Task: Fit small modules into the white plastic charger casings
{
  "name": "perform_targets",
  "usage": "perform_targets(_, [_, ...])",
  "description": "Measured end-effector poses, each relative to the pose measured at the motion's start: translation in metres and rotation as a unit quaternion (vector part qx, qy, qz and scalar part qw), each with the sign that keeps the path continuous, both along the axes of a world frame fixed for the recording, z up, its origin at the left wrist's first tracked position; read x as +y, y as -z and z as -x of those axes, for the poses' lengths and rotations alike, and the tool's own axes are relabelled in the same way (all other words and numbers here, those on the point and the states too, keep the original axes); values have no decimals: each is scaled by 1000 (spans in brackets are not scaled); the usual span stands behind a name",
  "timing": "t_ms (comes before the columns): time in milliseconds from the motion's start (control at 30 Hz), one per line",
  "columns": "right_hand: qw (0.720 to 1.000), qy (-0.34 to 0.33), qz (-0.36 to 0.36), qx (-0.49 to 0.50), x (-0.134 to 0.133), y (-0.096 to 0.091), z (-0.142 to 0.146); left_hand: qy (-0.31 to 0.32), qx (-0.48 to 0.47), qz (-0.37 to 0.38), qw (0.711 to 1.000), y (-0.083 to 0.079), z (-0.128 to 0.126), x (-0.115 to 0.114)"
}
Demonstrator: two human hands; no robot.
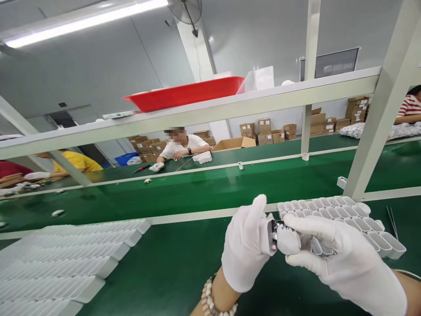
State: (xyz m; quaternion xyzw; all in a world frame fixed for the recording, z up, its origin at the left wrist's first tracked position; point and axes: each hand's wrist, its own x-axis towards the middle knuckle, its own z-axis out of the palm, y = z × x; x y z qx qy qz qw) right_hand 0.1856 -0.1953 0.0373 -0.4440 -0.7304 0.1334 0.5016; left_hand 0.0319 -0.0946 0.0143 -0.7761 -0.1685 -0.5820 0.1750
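Observation:
My left hand (pixel 242 248), in a white glove, is closed around a small white plastic case (pixel 272 235). The open end of the case faces right and shows dark parts and a small pink spot inside. My right hand (pixel 348 250), also gloved, pinches a rounded white end cap (pixel 288 240) between thumb and fingers. The cap is right against the mouth of the case, with small electronic parts showing between the two. Behind my right hand stand rows of open white oval cases (pixel 362 224), partly hidden by the glove.
Many white cases (pixel 66 259) lie in rows at the left. Tweezers (pixel 392 223) rest at the right. A green conveyor belt (pixel 197 188) runs beyond the bench, below a shelf with a red tray (pixel 190 94). A co-worker (pixel 184 147) sits opposite; a post (pixel 378 105) rises at right.

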Motion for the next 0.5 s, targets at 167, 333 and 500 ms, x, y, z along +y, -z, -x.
perform_targets(167, [998,51,-31,-18,-4,0,4,16,3,-4,1000,1,0,1])
perform_targets(333, [996,37,44,-66,-1,-7,4,23,27,0,999,3,-2,-2])
perform_targets(500, [989,-19,-84,-117,18,11,3,-9,4,27,1000,4,-7,-7])
